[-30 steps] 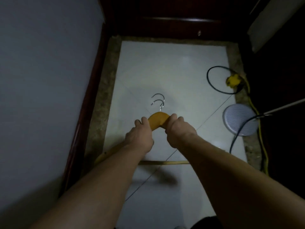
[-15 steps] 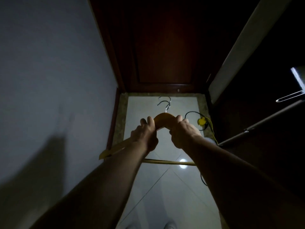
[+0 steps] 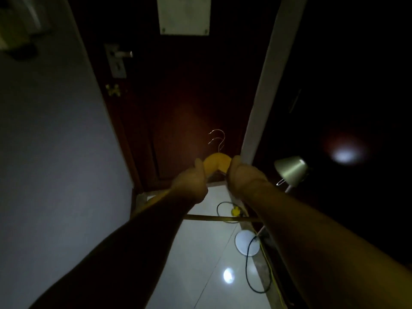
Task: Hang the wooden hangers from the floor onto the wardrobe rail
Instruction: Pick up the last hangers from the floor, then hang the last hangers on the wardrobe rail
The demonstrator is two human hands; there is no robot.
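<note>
Two hangers (image 3: 217, 162) stacked, hooks up, held low in front of door (image 3: 178, 108). Left hand (image 3: 189, 186) curled round one shoulder, right hand (image 3: 243, 177) round other, both gripping. Pickup looks done; rail not in view, hanging still left I reckon.

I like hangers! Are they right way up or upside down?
Right way up: the hangers have their hooks on top; left hand and right hand grip the wood.
</note>
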